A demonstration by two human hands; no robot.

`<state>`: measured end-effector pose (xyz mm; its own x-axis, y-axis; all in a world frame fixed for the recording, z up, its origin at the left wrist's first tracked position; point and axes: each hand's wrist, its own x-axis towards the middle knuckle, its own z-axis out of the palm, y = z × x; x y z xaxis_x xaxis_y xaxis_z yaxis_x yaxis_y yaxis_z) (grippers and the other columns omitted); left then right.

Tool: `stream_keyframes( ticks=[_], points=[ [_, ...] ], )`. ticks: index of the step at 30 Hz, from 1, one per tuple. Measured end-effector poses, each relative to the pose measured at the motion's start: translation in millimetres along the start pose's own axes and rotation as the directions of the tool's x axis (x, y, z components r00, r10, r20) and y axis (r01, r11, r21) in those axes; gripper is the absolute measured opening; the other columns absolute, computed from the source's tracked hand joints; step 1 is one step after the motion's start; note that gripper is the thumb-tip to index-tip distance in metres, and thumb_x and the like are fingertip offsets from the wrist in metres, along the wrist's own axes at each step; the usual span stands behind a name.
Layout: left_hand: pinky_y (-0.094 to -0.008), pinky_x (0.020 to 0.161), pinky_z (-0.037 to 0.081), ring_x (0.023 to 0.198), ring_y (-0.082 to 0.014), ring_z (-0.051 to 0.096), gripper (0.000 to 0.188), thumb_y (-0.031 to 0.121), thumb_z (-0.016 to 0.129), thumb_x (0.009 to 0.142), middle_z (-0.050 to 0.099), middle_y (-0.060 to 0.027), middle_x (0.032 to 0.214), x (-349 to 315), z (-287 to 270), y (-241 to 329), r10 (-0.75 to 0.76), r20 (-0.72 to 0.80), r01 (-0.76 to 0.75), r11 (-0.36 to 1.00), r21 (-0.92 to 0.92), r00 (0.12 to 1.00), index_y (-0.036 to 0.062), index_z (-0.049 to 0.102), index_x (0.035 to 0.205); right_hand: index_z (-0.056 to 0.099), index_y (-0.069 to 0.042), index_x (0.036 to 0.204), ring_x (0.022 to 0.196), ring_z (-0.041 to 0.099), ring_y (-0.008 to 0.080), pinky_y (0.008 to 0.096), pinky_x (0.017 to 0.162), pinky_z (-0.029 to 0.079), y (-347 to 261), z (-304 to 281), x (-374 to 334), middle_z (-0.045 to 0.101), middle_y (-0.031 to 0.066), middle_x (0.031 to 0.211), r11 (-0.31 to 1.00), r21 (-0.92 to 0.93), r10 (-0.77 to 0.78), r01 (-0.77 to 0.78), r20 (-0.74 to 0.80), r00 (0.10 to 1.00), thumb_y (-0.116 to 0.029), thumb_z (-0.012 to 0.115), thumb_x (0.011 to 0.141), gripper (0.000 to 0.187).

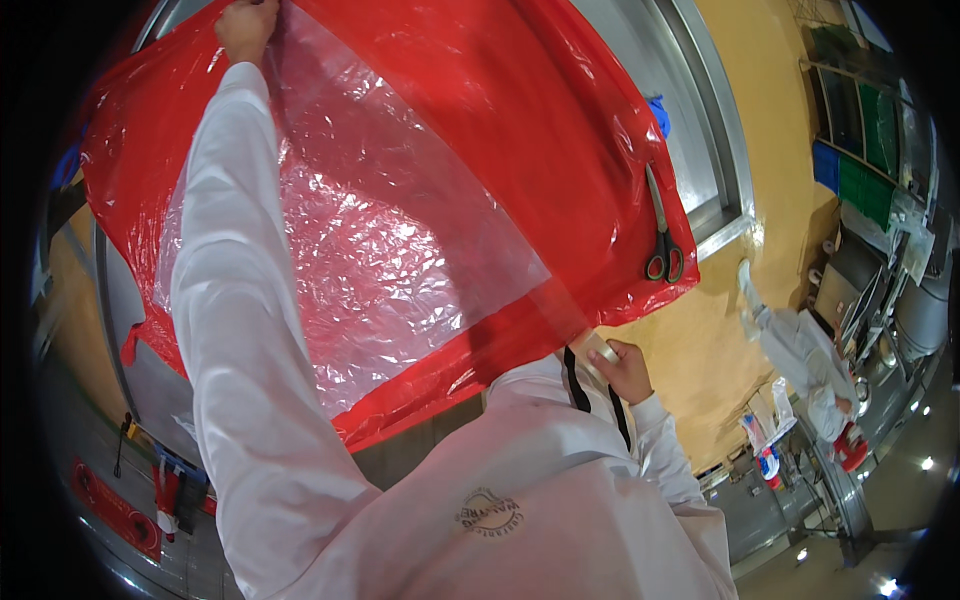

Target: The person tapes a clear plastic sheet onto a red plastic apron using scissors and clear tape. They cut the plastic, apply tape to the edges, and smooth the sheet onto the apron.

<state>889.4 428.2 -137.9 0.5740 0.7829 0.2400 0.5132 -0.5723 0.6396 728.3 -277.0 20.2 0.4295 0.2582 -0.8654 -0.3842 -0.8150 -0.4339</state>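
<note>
A large red plastic sheet [560,130] covers most of the metal table in front of me. On top of it lies a clear plastic sheet [390,250], crinkled and shiny. My left hand [248,32] reaches to the far left part of the sheets with fingers closed; what they grip is hidden near the picture's top edge. Close to my body, my right hand [626,372] grips a roll of clear tape [597,350]. A strip runs from this roll up onto the sheets, along the clear sheet's edge. Scissors [659,240] with black handles rest on the red sheet's right corner.
The metal table's raised rim [735,170] curves along the right. Beyond the yellow floor [775,80], a person in white [805,360] with red headwear is near cluttered shelves and counters. A red mat [115,508] lies at lower left.
</note>
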Motion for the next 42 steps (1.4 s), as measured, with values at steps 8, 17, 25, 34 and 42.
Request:
stream_keyframes(
  ticks=[8, 17, 25, 34, 42],
  points=[
    [-0.048, 0.068, 0.056, 0.076, -0.0384, 0.066, 0.02, 0.01, 0.072, 0.078, 0.067, -0.0261, 0.078, 0, 4, 1, 0.036, -0.015, -0.036, 0.999, 0.001, 0.999, -0.01, 0.07, 0.079, 0.066, 0.001, 0.073, 0.046, 0.049, 0.0249, 0.0364, 0.051, 0.042, -1, 6, 12, 0.052, 0.0176, 0.054, 0.979, -0.2, -0.069, 0.029, -0.196, 0.978, -0.035, 0.071, 0.086, 0.039],
    [-0.0517, 0.073, 0.052, 0.084, -0.0414, 0.064, 0.029, 0.021, 0.074, 0.08, 0.066, -0.0255, 0.085, -4, 2, 11, 0.003, 0.044, -0.006, 0.998, 0.057, 0.999, -0.0076, 0.069, 0.086, 0.067, 0.0, 0.065, 0.051, 0.058, 0.0349, 0.0402, 0.052, 0.045, -26, 16, 16, 0.056, 0.0199, 0.054, 0.965, -0.233, 0.036, -0.12, -0.335, 0.941, -0.046, 0.072, 0.083, 0.049],
    [-0.0537, 0.085, 0.046, 0.099, -0.0414, 0.057, 0.052, 0.044, 0.069, 0.084, 0.059, -0.0258, 0.109, -4, 3, -12, 0.265, -0.056, -0.247, 0.944, 0.217, 0.963, -0.0035, 0.061, 0.103, 0.066, 0.001, 0.064, 0.057, 0.062, 0.039, 0.0462, 0.056, 0.049, -30, 16, 26, 0.059, 0.0221, 0.056, 0.918, -0.348, 0.054, -0.19, -0.364, 0.93, -0.053, 0.07, 0.081, 0.056],
    [-0.0529, 0.082, 0.048, 0.09, -0.0407, 0.06, 0.042, 0.037, 0.065, 0.087, 0.064, -0.0246, 0.09, 2, 6, -12, 0.121, 0.043, -0.128, 0.965, 0.229, 0.992, -0.0047, 0.066, 0.08, 0.062, 0.003, 0.061, 0.061, 0.063, 0.0421, 0.0488, 0.057, 0.049, -35, 15, 33, 0.06, 0.0254, 0.061, 0.884, -0.435, 0.031, -0.171, -0.311, 0.95, -0.056, 0.066, 0.084, 0.063],
    [-0.0486, 0.085, 0.05, 0.09, -0.0387, 0.064, 0.044, 0.025, 0.075, 0.079, 0.068, -0.0227, 0.098, -39, -14, 36, 0.328, -0.005, -0.275, 0.8, 0.534, 0.945, -0.0068, 0.063, 0.108, 0.061, 0.004, 0.061, 0.064, 0.062, 0.0435, 0.0499, 0.06, 0.049, -42, 13, 40, 0.06, 0.0265, 0.063, 0.889, -0.442, 0.006, -0.12, -0.251, 0.968, -0.055, 0.063, 0.086, 0.064]
  ],
)
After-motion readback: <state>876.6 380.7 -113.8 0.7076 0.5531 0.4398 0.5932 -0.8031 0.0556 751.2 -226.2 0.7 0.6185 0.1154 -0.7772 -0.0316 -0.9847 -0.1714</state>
